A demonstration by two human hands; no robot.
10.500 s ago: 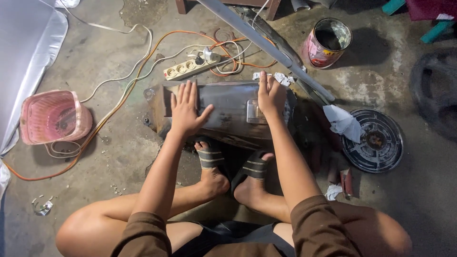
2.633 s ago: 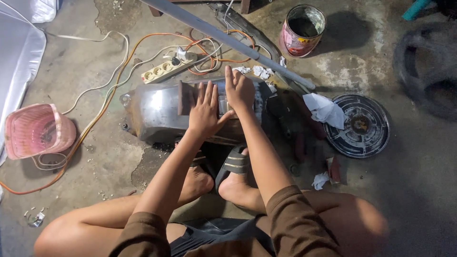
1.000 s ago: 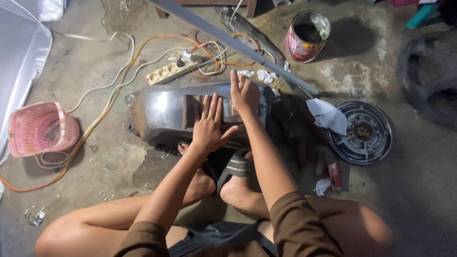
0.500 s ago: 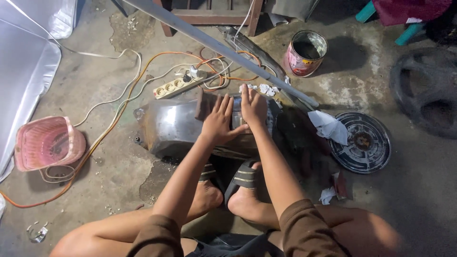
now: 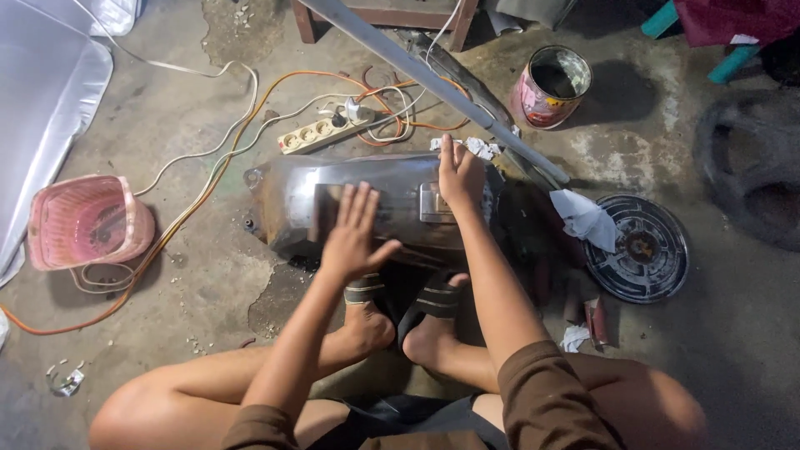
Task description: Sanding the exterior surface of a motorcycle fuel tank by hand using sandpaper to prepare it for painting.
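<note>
in the head view, your left hand (image 5: pixel 354 235) lies flat on the metal tank (image 5: pixel 333 204), with the fingers spread open and the thumb pointing out to the right. it holds nothing, it only presses on the near side of the shiny surface. your right hand (image 5: pixel 458 173) is also flat on the tank, a little further away from you than the left hand, and its fingers are close together, pointing away from you. it pinches nothing. just beside the heel of this hand, on its left, there is a small square cap (image 5: pixel 433 202) on the tank.

the tank lies on its side on the concrete floor (image 5: pixel 208 300), directly under both hands, and your two feet in sandals (image 5: pixel 433 296) are just below it, near your wrists.

beyond the fingertips of the right hand lie pieces of crumpled white paper (image 5: pixel 479 148) and a long grey metal bar (image 5: pixel 433 83). further away to the right stands a open paint can (image 5: pixel 550 86). beyond the left hand is a white power strip (image 5: pixel 321 133) with an orange cable (image 5: pixel 167 242). far to the left of the left hand is a pink basket (image 5: pixel 83 221). to the right of the right arm are a white rag (image 5: pixel 586 218) and a round dark disc (image 5: pixel 637 247).
</note>
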